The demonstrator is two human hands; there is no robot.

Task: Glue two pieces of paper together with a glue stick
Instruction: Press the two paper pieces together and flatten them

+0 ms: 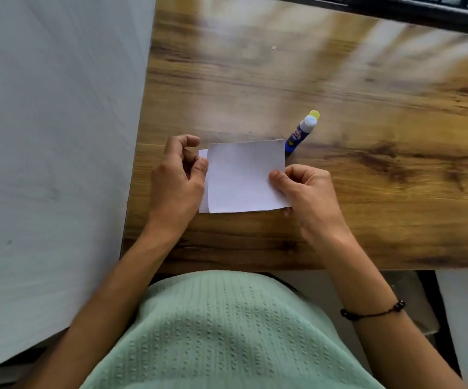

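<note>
Upper paper [245,176]: white, on the wooden desk [339,80], pinched at its right edge by the right hand [308,192]. Lower paper [203,155]: mostly hidden beneath, only a left strip showing. Left hand [176,175]: fingers curled at the papers' left edge; whether it grips them cannot be told. Glue stick [301,133]: blue, lying just beyond the upper paper's far right corner, its base hidden behind it, label blurred.

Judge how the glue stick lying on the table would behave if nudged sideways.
The glue stick lies on its side and looks round, so it would probably roll. The wooden table looks smooth, so little would stop it. It seems small and plastic, likely light.
</note>
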